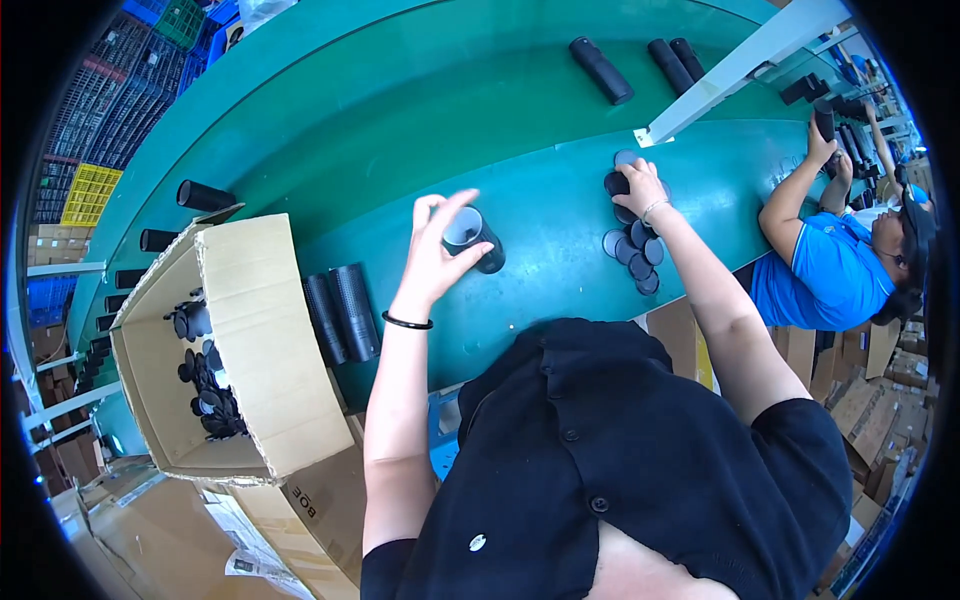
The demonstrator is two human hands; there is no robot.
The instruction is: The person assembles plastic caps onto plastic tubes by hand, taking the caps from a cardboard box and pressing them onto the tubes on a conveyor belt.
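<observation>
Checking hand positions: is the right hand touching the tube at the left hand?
Apart: the head view shows green tabletop between right hand and tube.

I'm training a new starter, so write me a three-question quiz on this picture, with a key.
1. Which of the wearer's hands is at the spread-out dark discs?
2. The open cardboard box sits: A) left of both hands; B) between them; C) right of both.
3. True or false: the left hand is at a black tube whose open end faces the camera.

Key: 1. The right hand; 2. A; 3. True.

Black buttoned shirt (640,440), black wristband (405,323)
</observation>
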